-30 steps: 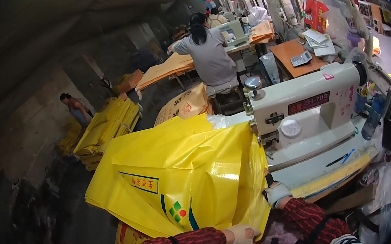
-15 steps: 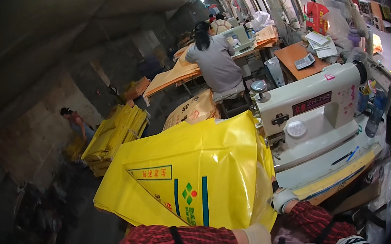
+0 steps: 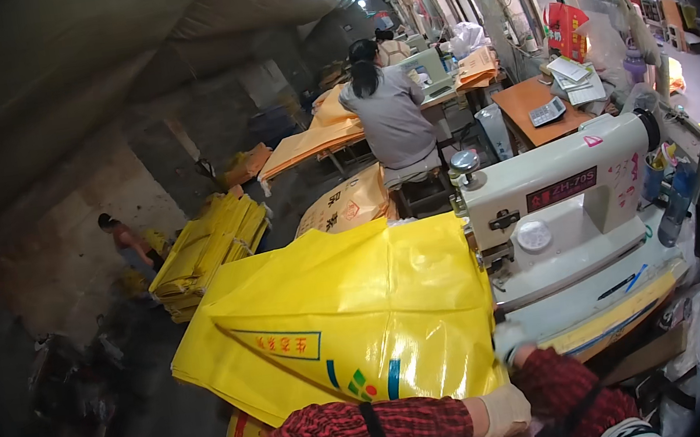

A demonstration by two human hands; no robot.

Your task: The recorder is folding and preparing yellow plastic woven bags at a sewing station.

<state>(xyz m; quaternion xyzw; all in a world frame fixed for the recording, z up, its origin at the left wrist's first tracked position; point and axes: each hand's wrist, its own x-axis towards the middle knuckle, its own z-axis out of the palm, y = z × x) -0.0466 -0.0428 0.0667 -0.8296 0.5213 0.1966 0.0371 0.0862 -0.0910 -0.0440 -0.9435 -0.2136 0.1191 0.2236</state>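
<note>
**Yellow sack spread in front of both hands at the sewing machine**

Your left hand (image 3: 504, 413), in a pale glove, lies across your lap at the near edge of the yellow woven sack (image 3: 346, 325). Its fingers curl loosely; whether they pinch the sack's hem cannot be told, because the lower rim of the view cuts them off. Your right hand (image 3: 510, 341) sits up at the sack's right edge, just beside the base of the sewing machine (image 3: 561, 208), and it seems to press or pinch that edge. The grip itself is hidden by the fabric.

The sack lies broad and flat, beyond and to the left of both hands. Its right edge runs up under the machine's head, likely so the seam side feeds straight to the needle. Your left forearm rests along the near side, which probably keeps the slippery material from sliding off toward the floor.

Well beyond your hands, a stack of folded yellow sacks (image 3: 209, 255) sits on the floor. Farther on, a person (image 3: 390, 116) sits at another machine, back turned.
</note>
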